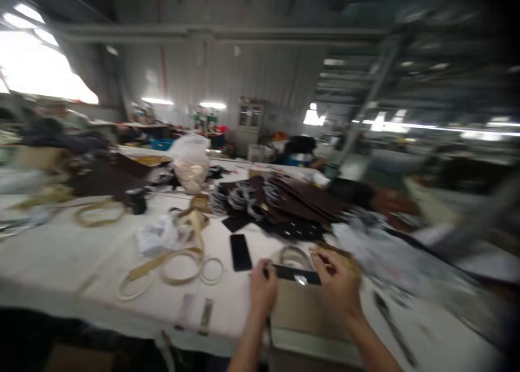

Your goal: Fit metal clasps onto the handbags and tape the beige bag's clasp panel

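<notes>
My left hand point(263, 291) is closed at the left end of a black strip point(298, 274), which has a pale shiny patch near its middle. The strip lies along the far edge of a tan flat piece point(311, 310) at the table's front edge. At the strip's right end, my right hand point(341, 282) has its fingers pinched together; what they hold is too blurred to name. Just beyond the strip sits a tape roll point(294, 257). A black phone point(241, 253) rests to the left of it.
Dark brown pieces point(300, 196) are stacked behind the hands. Loose rings and a tan band point(182, 266) lie left, near a filled plastic bag point(190, 163). On the right are clear plastic sheets point(374, 253) and a dark long tool point(394, 328). A person point(54, 117) is far left.
</notes>
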Demonstrator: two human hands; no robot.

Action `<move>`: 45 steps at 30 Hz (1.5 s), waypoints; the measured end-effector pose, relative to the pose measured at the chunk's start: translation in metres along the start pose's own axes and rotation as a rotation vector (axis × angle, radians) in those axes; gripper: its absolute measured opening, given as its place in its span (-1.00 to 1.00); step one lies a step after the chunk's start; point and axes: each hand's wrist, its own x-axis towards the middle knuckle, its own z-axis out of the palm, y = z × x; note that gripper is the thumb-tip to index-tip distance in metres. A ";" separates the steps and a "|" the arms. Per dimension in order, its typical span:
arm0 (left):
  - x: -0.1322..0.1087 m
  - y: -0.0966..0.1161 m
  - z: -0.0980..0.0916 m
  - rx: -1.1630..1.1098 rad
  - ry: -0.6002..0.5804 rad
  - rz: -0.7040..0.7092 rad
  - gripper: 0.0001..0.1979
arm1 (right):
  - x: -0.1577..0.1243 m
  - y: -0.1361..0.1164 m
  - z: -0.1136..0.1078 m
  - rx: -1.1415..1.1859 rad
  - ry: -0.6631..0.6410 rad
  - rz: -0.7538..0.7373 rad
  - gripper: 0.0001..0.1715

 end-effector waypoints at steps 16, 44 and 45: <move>-0.006 -0.063 0.102 -0.093 0.010 -0.229 -0.45 | -0.032 0.241 -0.260 -0.717 0.062 0.491 -0.79; 0.008 -0.069 0.078 -0.646 -0.223 -0.271 -0.49 | -0.029 0.054 0.050 0.112 -0.599 -0.260 -0.65; 0.009 -0.068 0.079 -0.647 -0.214 -0.287 -0.50 | -0.029 0.055 0.051 0.112 -0.591 -0.248 -0.68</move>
